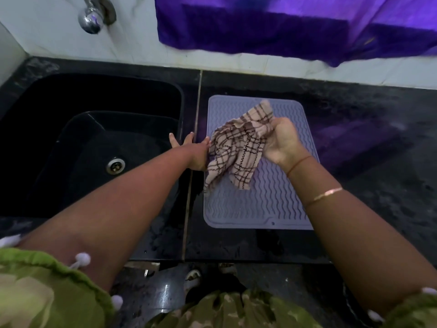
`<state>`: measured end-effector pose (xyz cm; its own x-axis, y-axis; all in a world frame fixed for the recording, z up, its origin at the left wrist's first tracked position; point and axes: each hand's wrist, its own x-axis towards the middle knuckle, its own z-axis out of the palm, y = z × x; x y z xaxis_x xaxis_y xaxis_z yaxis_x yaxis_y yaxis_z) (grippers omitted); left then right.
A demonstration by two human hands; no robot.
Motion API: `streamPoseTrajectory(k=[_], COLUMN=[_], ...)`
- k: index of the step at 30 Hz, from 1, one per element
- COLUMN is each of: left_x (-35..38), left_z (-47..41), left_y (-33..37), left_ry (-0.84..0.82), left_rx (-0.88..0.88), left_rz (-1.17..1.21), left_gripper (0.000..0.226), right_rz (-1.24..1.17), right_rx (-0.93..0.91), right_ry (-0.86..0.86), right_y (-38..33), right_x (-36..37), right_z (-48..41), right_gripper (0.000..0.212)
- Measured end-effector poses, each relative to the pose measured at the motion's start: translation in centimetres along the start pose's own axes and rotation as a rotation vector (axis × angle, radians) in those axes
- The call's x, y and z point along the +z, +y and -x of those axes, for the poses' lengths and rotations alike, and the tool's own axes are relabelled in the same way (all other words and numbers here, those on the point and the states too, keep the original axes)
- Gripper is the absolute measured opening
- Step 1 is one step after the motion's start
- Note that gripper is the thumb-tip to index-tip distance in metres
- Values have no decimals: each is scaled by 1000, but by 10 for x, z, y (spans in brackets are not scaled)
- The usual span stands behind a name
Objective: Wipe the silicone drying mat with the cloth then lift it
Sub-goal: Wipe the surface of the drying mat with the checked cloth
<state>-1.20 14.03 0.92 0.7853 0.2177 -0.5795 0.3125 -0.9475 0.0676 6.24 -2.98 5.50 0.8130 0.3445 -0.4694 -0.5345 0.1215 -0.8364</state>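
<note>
A grey silicone drying mat (272, 204) with wavy ridges lies flat on the black counter, right of the sink. My right hand (282, 143) is above the mat's middle, closed on a beige cloth (238, 150) with brown checks that hangs loosely over the mat. My left hand (192, 150) is at the mat's left edge, fingers spread, beside the hanging cloth; whether it touches the cloth or the mat is unclear.
A black sink (89, 143) with a metal drain sits to the left, a chrome tap (93, 15) above it. A purple cloth (283, 22) hangs on the tiled wall behind. Black counter (369, 143) stretches right of the mat.
</note>
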Motion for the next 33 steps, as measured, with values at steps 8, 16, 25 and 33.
streamPoseTrajectory(k=[8, 16, 25, 33], left_x=[-9, -14, -15, -17], left_z=[5, 3, -3, -3], left_y=[5, 5, -1, 14], left_ry=[-49, -84, -97, -79], left_rx=[25, 22, 38, 7], left_rz=[-94, -222, -239, -353], left_gripper=[81, 85, 92, 92], right_rz=[1072, 1839, 1952, 1879], right_rx=[-530, -510, -783, -605], right_ry=[243, -63, -695, -243], right_y=[40, 89, 92, 106], right_x=[3, 15, -24, 5], right_z=[-16, 8, 47, 38], right_gripper=[27, 56, 45, 43])
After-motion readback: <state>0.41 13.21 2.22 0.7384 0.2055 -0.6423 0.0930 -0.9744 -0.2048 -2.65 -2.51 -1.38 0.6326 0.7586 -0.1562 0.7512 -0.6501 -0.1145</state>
